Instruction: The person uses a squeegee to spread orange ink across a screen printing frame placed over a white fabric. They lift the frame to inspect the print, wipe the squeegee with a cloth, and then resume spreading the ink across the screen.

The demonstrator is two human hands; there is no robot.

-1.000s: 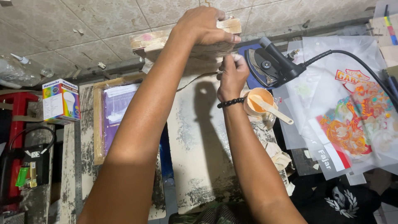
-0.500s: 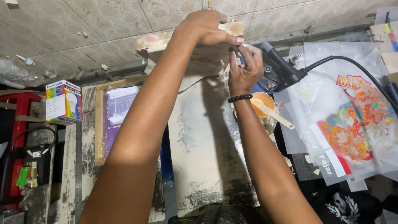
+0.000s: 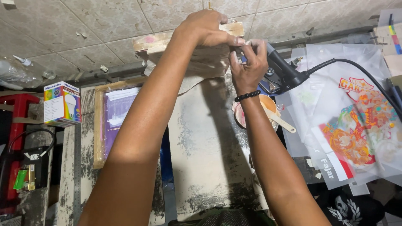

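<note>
The right hand (image 3: 248, 62) has moved up off the black tool (image 3: 281, 73) & now pinches something tiny, can't tell what, right by the wood block (image 3: 188, 42). The left hand (image 3: 207, 27) grips that block from on top, up near the tile wall. Block looks pale, rough & stained w/ pink.

wooden frame (image 3: 188, 39) partly hidden by left hand (image 3: 205, 27), printed sheets (image 3: 356, 125) cut off right

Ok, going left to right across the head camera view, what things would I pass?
Red stand → light bulb box → wooden frame with purple sheet → left hand on wooden block → right hand → black corded tool → printed transparent sheets.
</note>
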